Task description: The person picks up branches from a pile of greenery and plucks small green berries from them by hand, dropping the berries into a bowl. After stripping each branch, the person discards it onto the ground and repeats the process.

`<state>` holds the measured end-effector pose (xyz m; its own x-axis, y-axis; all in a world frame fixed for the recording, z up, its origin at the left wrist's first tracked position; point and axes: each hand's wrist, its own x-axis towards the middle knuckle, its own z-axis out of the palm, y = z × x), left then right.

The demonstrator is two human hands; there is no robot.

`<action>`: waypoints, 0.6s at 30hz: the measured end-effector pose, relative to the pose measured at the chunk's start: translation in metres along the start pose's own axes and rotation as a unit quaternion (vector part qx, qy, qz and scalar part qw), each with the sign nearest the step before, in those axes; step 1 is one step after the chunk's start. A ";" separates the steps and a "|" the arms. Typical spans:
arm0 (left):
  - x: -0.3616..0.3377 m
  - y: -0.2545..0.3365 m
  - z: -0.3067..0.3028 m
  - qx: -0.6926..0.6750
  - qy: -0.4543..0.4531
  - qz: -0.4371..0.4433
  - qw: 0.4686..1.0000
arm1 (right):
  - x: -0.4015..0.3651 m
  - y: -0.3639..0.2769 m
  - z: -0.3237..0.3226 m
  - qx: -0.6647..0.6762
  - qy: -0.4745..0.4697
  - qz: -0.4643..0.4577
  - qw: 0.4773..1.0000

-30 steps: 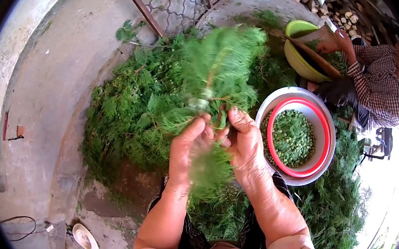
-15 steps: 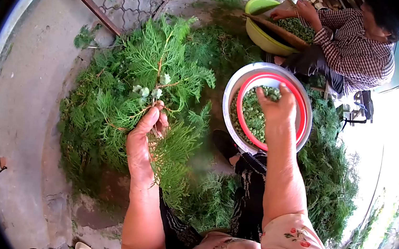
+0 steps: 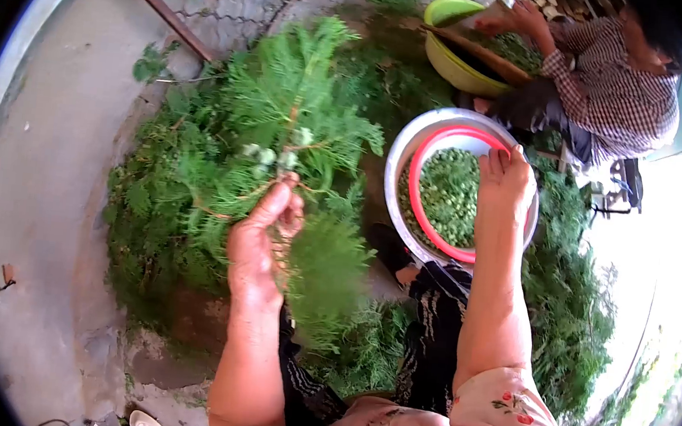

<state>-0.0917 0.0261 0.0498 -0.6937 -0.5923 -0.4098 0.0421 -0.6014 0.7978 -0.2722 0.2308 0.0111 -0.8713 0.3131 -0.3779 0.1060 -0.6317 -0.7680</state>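
Right hand shifted to the far side of the red-rimmed basin (image 3: 415, 179); cone-bearing sprig (image 3: 308, 87) held up by the left hand (image 3: 260, 242).

Half a second ago the right hand (image 3: 508, 184) was seen spread over the basin's small green cones (image 3: 451, 192); now it is placed over the right part of the red rim, its fingers drawn closer together, so the sprig is judged to be left to one hand for the moment. The stem is pinched between the left thumb and fingers, just below pale cones (image 3: 287, 159) not yet detached, above the branch pile (image 3: 147, 227). Whether anything is held in the right fingers cannot be told, as their undersides are hidden. The lower foliage is blurred, and the basin's right side is partly covered.
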 end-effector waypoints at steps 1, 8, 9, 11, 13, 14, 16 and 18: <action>0.002 0.000 -0.003 0.029 -0.010 -0.002 1.000 | -0.001 0.007 0.003 0.013 -0.070 -0.005 0.997; 0.007 -0.007 -0.005 -0.022 -0.033 -0.011 0.999 | -0.089 0.025 0.043 -0.131 -0.380 -0.027 0.915; 0.005 -0.007 -0.004 -0.028 -0.032 -0.011 0.999 | -0.097 0.028 0.044 -0.191 -0.412 -0.037 0.890; 0.003 -0.009 -0.004 -0.009 -0.037 0.015 0.999 | -0.115 0.034 0.048 -0.276 -0.451 -0.070 0.846; 0.002 -0.009 -0.005 0.006 -0.030 0.015 0.999 | -0.125 0.043 0.049 -0.340 -0.480 -0.153 0.794; 0.002 -0.009 -0.006 0.012 -0.027 0.014 0.999 | -0.124 0.059 0.047 -0.307 -0.478 -0.181 0.803; 0.000 -0.010 -0.006 0.006 -0.030 0.017 0.999 | -0.132 0.064 0.051 -0.299 -0.462 -0.219 0.806; -0.004 -0.008 -0.003 -0.016 -0.045 0.027 0.999 | -0.135 0.064 0.054 -0.323 -0.456 -0.241 0.794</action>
<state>-0.0876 0.0320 0.0434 -0.7511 -0.5746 -0.3251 0.1022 -0.5876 0.8026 -0.1734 0.1095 0.0407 -0.8389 -0.4203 0.3457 -0.3779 -0.0074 -0.9258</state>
